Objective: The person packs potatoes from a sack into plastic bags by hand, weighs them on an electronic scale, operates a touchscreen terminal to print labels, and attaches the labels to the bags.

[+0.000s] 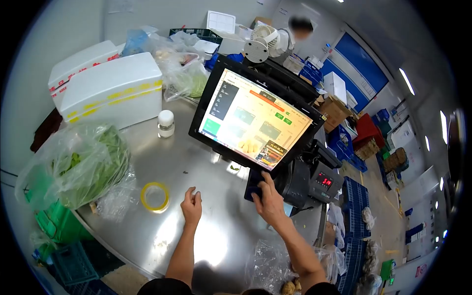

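Crinkly plastic bag (265, 265) closest to us; right grip (270, 204) touches a dark device (252, 183) below the screen (255, 118), can't tell if clasping; left grip (191, 207) relaxed, empty; right forearm (298, 248) might snag that bag

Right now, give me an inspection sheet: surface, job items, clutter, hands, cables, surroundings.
Surface: metal table, glare patches.
Job items: lit monitor; dark flat object below it.
Clutter: tape roll, white-capped bottle, bag of greens.
Hands: right hand at the dark flat object; left hand above the table, no held object visible.
Cables: thin dark cable near red-digit display.
Surroundings: blue crates at picture right; another person beyond the monitor.
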Demonstrator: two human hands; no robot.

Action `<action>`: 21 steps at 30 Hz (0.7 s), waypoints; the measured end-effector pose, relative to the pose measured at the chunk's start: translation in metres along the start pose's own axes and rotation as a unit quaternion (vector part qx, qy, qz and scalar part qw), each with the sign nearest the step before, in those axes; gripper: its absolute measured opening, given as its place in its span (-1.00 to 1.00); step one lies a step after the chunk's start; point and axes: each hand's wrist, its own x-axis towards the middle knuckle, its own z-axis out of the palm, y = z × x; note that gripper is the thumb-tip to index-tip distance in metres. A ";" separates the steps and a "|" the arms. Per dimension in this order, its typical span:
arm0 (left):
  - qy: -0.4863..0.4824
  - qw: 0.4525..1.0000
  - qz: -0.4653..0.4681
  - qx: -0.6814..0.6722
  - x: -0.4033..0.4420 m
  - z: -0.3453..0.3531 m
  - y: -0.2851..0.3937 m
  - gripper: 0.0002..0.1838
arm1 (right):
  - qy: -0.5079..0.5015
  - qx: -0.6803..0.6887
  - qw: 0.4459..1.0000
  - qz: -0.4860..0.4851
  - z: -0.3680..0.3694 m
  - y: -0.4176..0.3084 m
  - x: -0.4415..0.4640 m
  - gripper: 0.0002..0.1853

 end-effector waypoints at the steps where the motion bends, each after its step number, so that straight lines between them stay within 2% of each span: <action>1: -0.001 1.000 -0.004 0.002 0.003 0.001 0.001 -0.72 | -0.004 -0.002 1.000 -0.007 0.006 0.000 0.018 -0.61; 7: 0.002 0.999 -0.014 0.038 0.010 0.003 0.008 -0.74 | 0.022 -0.011 0.998 -0.064 0.036 -0.004 0.102 -0.60; 14: -0.001 0.999 -0.022 0.048 0.011 0.003 0.008 -0.74 | 0.038 -0.011 0.998 -0.055 0.055 -0.001 0.144 -0.64; 17: 0.006 0.999 -0.023 0.035 0.010 0.005 0.006 -0.73 | 0.033 -0.035 0.999 0.012 0.066 0.017 0.160 -0.64; 20: 0.011 0.999 -0.012 0.044 0.010 0.005 0.006 -0.73 | -0.018 -0.071 0.996 0.055 0.071 0.029 0.161 -0.64; 21: 0.008 0.999 -0.010 0.046 0.011 0.005 0.007 -0.73 | 0.012 -0.051 0.998 0.038 0.075 0.028 0.155 -0.63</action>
